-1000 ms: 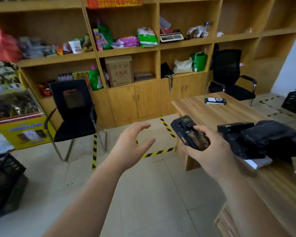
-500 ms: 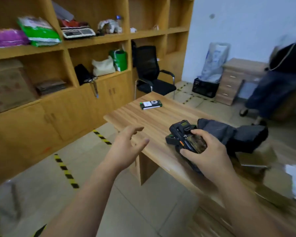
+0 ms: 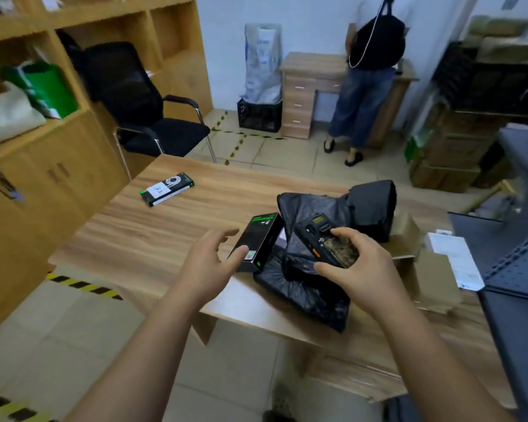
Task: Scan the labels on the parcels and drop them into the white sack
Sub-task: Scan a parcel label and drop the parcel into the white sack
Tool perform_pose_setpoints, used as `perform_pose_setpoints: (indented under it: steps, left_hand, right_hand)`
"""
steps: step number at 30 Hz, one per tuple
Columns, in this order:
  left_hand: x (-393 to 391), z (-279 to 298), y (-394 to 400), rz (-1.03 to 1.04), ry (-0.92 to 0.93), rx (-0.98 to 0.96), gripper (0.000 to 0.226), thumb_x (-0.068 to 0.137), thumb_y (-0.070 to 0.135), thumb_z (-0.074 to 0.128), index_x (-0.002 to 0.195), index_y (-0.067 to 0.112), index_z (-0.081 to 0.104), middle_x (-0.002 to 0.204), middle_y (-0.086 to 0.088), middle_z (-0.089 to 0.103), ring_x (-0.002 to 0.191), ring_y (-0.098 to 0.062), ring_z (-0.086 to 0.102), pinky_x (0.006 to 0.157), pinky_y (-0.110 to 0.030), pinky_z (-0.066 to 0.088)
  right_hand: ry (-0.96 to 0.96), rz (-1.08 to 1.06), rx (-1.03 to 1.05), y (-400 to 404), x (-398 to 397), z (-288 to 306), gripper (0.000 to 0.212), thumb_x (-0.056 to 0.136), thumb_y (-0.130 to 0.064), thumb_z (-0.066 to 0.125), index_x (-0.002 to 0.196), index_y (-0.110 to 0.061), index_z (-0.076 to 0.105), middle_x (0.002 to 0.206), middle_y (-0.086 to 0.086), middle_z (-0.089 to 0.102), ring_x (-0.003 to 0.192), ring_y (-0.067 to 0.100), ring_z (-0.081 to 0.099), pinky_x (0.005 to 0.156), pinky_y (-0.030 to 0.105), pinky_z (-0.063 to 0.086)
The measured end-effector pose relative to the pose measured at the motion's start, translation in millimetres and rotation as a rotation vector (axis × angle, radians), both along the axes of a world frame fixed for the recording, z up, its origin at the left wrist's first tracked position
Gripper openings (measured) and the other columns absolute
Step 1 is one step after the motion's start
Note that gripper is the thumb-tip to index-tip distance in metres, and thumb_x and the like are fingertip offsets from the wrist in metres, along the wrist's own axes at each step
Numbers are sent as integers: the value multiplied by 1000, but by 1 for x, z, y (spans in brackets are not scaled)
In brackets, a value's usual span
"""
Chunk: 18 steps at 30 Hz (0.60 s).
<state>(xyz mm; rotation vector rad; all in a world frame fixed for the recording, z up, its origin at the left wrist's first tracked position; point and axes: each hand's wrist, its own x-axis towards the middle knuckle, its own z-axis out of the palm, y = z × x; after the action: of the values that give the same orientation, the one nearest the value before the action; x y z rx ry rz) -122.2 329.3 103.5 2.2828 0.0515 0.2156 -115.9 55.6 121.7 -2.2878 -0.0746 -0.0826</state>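
Note:
My right hand (image 3: 352, 271) grips a black handheld scanner (image 3: 323, 242) above a pile of black plastic parcel bags (image 3: 311, 287) on the wooden table (image 3: 153, 236). My left hand (image 3: 209, 264) hovers with relaxed, spread fingers, its fingertips at the near end of a black box with green print (image 3: 258, 242) that leans against the bags. Another black and green box with a white label (image 3: 166, 189) lies flat further left on the table. A white sack (image 3: 262, 62) stands in a black crate (image 3: 259, 115) by the far wall.
A black office chair (image 3: 141, 108) stands beyond the table's left corner, beside wooden shelving (image 3: 73, 166). A person (image 3: 369, 74) stands at a small drawer desk (image 3: 305, 89) near the sack. Cardboard pieces (image 3: 433, 278) and a white paper (image 3: 457, 260) lie at the table's right. Yellow-black tape marks the floor.
The view has swung right, from the shelves to the table and far wall. My left hand has moved over the table up to the black box. My right hand still holds the scanner.

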Motion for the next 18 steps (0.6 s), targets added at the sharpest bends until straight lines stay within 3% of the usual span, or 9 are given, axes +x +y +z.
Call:
perform_pose_setpoints:
  steps: [7, 12, 18]
  left_hand:
    - [87, 6, 30, 33, 28, 45, 36, 89, 34, 69, 123, 25, 62, 120, 13, 60, 110, -4, 55, 92, -26, 44]
    - [127, -5, 59, 99, 46, 33, 34, 90, 34, 68, 122, 25, 62, 119, 14, 61, 110, -3, 55, 93, -26, 44]
    - [165, -17, 113, 146, 109, 35, 33, 90, 34, 68, 121, 26, 62, 120, 13, 61, 111, -5, 55, 95, -30, 45]
  right_hand:
    - [5, 79, 28, 38, 107, -10, 63, 69, -42, 84, 126, -37, 59, 120, -13, 58, 105, 7, 56, 90, 26, 45]
    - [17, 154, 42, 78, 168, -16, 63, 68, -39, 86, 125, -37, 60, 115, -12, 58, 104, 9, 56, 92, 31, 48]
    - [68, 198, 49, 130, 215, -33, 63, 66, -36, 87, 124, -37, 61, 112, -16, 57, 103, 8, 57, 89, 28, 46]
